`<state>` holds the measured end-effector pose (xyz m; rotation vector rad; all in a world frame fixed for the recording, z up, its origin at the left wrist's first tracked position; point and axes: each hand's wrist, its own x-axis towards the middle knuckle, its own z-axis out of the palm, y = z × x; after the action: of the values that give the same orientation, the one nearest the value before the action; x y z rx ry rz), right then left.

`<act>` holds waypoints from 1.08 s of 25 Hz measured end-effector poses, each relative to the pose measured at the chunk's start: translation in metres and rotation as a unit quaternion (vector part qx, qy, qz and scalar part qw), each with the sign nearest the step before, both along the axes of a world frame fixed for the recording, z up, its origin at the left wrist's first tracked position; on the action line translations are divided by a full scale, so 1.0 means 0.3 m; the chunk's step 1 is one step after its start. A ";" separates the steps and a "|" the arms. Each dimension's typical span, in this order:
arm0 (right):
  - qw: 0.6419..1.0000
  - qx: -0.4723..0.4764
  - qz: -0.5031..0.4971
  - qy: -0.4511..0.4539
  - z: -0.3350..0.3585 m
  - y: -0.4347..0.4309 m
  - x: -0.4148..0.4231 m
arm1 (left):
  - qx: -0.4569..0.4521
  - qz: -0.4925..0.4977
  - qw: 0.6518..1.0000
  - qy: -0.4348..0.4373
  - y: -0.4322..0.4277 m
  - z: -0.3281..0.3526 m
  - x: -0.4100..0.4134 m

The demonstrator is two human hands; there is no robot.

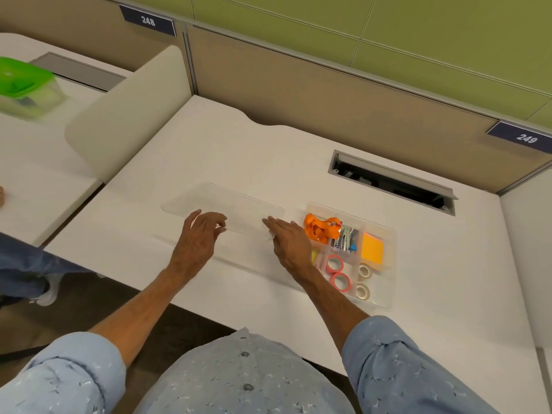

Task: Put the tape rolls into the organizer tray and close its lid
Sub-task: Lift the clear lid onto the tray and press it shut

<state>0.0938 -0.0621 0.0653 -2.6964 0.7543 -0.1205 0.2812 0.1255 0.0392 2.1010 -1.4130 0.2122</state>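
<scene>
The clear organizer tray (pixel 388 294) sits on the white desk to the right. Two pink tape rolls (pixel 337 273) lie in a near compartment, and two beige tape rolls (pixel 363 280) lie in the one to their right. The transparent lid (pixel 239 204) is left of the tray, apart from it. My left hand (pixel 200 240) pinches the lid's near edge with curled fingers. My right hand (pixel 288 243) grips the lid's near right corner with its fingers stretched over it. My right wrist hides part of a yellow item in the tray.
The tray also holds an orange lanyard (pixel 319 230), a stapler (pixel 345 239) and orange sticky notes (pixel 372 249). An open cable slot (pixel 391 182) lies behind the tray. A desk divider (pixel 128 115) and a green-lidded container (pixel 24 85) are at the left, where another person's leg (pixel 30 264) shows.
</scene>
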 end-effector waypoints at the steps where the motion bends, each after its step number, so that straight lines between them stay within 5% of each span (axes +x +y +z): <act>1: 0.999 0.008 -0.019 -0.042 0.014 -0.006 0.005 | -0.019 0.008 1.000 -0.013 -0.016 0.010 -0.001; 6: 0.975 0.051 -0.123 -0.179 0.092 -0.040 0.021 | -0.107 0.167 0.979 0.043 -0.094 0.117 0.063; 9: 0.917 0.246 -0.139 -0.280 0.136 -0.109 -0.011 | -0.131 0.263 0.947 0.129 -0.117 0.152 0.104; 16: 0.794 0.464 -0.200 -0.339 0.144 -0.267 -0.236 | -0.034 0.228 0.936 0.267 -0.244 0.138 -0.067; 21: 0.721 0.469 -0.361 -0.362 0.107 -0.317 -0.410 | 0.027 0.156 0.938 0.307 -0.361 0.129 -0.222; 27: 0.762 0.316 -0.475 -0.306 0.047 -0.362 -0.558 | 0.065 0.125 0.932 0.335 -0.452 0.102 -0.392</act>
<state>-0.0737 -0.1707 0.0795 -1.2891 1.4917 -0.7748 0.1635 -0.0102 0.0698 2.1537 -0.7669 -0.4769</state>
